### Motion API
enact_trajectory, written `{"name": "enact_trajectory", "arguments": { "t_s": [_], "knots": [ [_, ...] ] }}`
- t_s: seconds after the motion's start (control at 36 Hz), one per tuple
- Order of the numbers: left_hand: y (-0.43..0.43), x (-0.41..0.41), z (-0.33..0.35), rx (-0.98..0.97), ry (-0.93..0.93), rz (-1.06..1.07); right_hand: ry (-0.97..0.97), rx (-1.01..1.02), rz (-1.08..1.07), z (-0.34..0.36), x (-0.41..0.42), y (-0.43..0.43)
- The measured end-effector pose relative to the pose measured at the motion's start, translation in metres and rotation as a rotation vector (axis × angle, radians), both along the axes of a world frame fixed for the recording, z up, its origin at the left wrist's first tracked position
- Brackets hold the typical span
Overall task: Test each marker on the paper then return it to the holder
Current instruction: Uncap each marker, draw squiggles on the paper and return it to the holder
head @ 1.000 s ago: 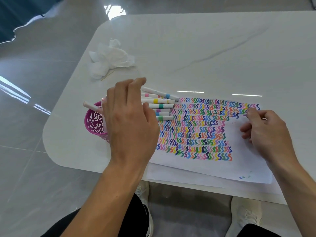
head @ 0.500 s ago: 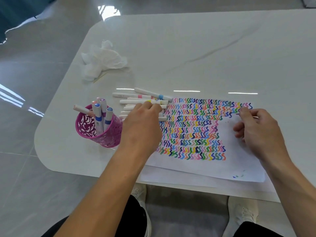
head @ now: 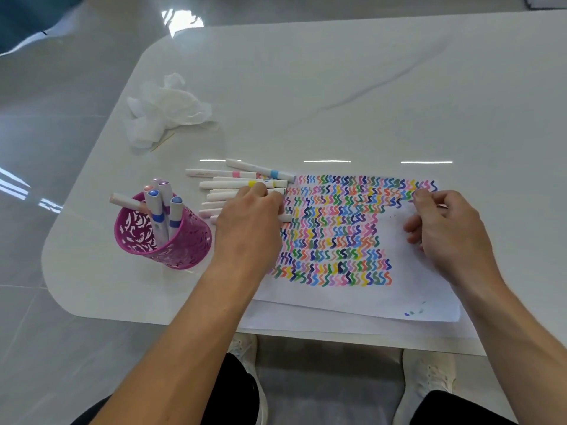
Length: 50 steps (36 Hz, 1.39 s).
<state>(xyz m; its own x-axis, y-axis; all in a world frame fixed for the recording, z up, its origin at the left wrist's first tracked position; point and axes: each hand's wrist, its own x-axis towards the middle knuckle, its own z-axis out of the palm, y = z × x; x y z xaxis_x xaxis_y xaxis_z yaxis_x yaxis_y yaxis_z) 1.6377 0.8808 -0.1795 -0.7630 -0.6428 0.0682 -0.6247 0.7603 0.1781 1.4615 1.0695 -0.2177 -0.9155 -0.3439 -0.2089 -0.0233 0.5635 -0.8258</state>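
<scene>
A pink openwork holder (head: 184,243) stands at the table's left front with several capped markers (head: 156,210) upright in it. More white markers (head: 227,184) lie in a loose pile between the holder and the paper (head: 352,299), whose upper half is covered with rows of coloured squiggles. My left hand (head: 248,228) lies over this pile, and its curled fingertips grip one marker (head: 277,191) near the paper's top left corner. My right hand (head: 445,231) rests on the paper's upper right, its fingers curled round a thin pale marker (head: 442,206) that is mostly hidden.
A crumpled white tissue (head: 165,111) with a thin stick lies at the back left. The white marble table (head: 368,87) has a rounded left corner, and its front edge is close to my knees. A second sheet (head: 306,323) lies under the paper.
My left hand moved from above the holder to the right and down onto the loose markers, uncovering the holder. My right hand stayed on the paper.
</scene>
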Motion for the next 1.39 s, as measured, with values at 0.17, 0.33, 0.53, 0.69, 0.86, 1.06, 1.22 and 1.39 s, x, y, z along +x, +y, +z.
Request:
{"name": "enact_trajectory", "arguments": {
  "t_s": [0.17,0.33,0.53,0.69,0.86,1.06,1.22,1.39],
  "knots": [
    [0.001,-0.003,0.002,0.014,-0.006,-0.036,0.002,-0.008,0.011,0.002,0.001,0.001],
    [0.008,-0.012,0.007,0.083,0.153,-0.107,0.011,-0.034,0.012,0.008,0.002,0.004],
    [0.031,-0.028,0.020,0.068,0.469,-0.298,0.011,-0.127,0.110,0.019,0.006,0.003],
    [0.046,-0.035,0.029,0.108,0.646,-0.384,0.098,-0.170,0.360,0.029,0.019,0.003],
    [0.059,-0.041,0.029,0.291,0.753,-0.285,0.245,-0.195,0.514,0.038,0.027,0.003],
    [0.070,-0.045,0.022,0.421,0.690,-0.249,0.287,-0.211,0.463,0.038,0.024,0.008],
    [0.067,-0.047,0.020,0.415,0.543,-0.264,0.424,-0.110,0.475,0.037,0.018,0.014],
    [0.069,-0.051,0.013,0.372,0.287,-0.364,0.459,0.095,0.570,0.033,0.014,0.024]
  ]
}}
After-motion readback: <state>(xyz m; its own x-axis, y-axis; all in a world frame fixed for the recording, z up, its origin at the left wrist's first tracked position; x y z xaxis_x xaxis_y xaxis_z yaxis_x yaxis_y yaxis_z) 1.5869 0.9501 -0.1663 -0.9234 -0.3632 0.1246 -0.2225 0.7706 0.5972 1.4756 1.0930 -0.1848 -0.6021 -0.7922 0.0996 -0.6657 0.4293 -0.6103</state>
